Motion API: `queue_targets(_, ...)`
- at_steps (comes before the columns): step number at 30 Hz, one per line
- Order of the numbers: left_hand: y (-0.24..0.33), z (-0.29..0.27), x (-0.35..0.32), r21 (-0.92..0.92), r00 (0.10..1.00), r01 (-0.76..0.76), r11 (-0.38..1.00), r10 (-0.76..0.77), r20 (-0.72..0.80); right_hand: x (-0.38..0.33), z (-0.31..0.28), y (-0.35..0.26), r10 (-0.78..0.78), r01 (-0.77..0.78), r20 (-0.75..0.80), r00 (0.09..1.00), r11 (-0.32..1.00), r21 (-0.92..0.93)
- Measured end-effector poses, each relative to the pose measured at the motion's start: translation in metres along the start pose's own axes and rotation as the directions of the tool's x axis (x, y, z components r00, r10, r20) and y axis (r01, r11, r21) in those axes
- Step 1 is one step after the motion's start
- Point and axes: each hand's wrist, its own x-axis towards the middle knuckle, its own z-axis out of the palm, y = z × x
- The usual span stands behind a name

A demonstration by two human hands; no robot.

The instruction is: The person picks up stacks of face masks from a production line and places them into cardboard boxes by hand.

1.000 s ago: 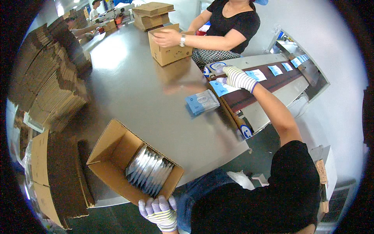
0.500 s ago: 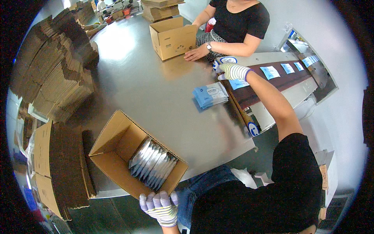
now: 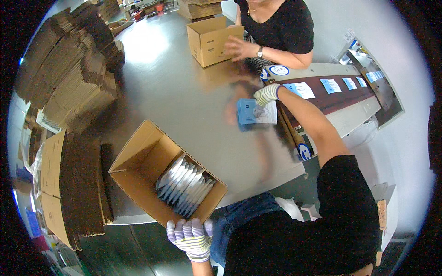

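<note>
My left hand [image 3: 191, 237], in a striped knit glove, curls its fingers over the near rim of an open cardboard box [image 3: 138, 186]. Silvery-blue packets [image 3: 184, 186] stand in a row inside the box, along its right side. My right hand [image 3: 267, 94], gloved the same way, is at the far edge of a blue-and-white packet [image 3: 249, 113] on top of a small stack on the metal table. Its fingers are bent onto that packet, and their tips are partly hidden.
A conveyor belt [image 3: 322, 103] at right carries more packets [image 3: 330, 86]. Across the table [image 3: 184, 110], a person's hand [image 3: 240, 48] is beside another open box [image 3: 209, 49]. Flattened cartons [image 3: 80, 184] are stacked at left.
My right hand has come off the belt to the stack with a packet. Packets on the belt have advanced toward me. The other person's hand has lifted beside the far box.
</note>
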Motion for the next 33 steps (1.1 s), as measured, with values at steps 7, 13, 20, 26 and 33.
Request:
queue_targets(7,-0.001,0.003,0.004,-0.062,0.999,-0.017,0.998,0.015,-0.029,0.024,-0.286,-0.096,0.750,-0.636,0.403,0.524,0.030,0.771)
queue_targets(13,-0.003,-0.003,0.006,-0.104,0.999,-0.039,0.994,0.036,-0.025,0.032,-0.296,-0.114,0.734,-0.442,0.438,0.519,-0.207,0.873)
queue_targets(20,0.001,-0.007,0.003,-0.095,0.998,-0.061,0.994,0.059,-0.018,-0.012,-0.412,-0.010,0.870,0.314,-0.418,0.263,0.332,0.889)
queue_targets(26,0.006,-0.010,-0.006,-0.112,0.997,-0.066,0.992,0.070,0.033,0.066,-0.493,0.039,0.671,-0.133,-0.391,0.629,0.589,0.797)
queue_targets(33,-0.020,-0.012,-0.002,-0.191,0.999,0.047,0.980,-0.051,-0.017,0.076,-0.491,-0.006,0.493,-0.082,-0.370,0.787,0.678,0.730)
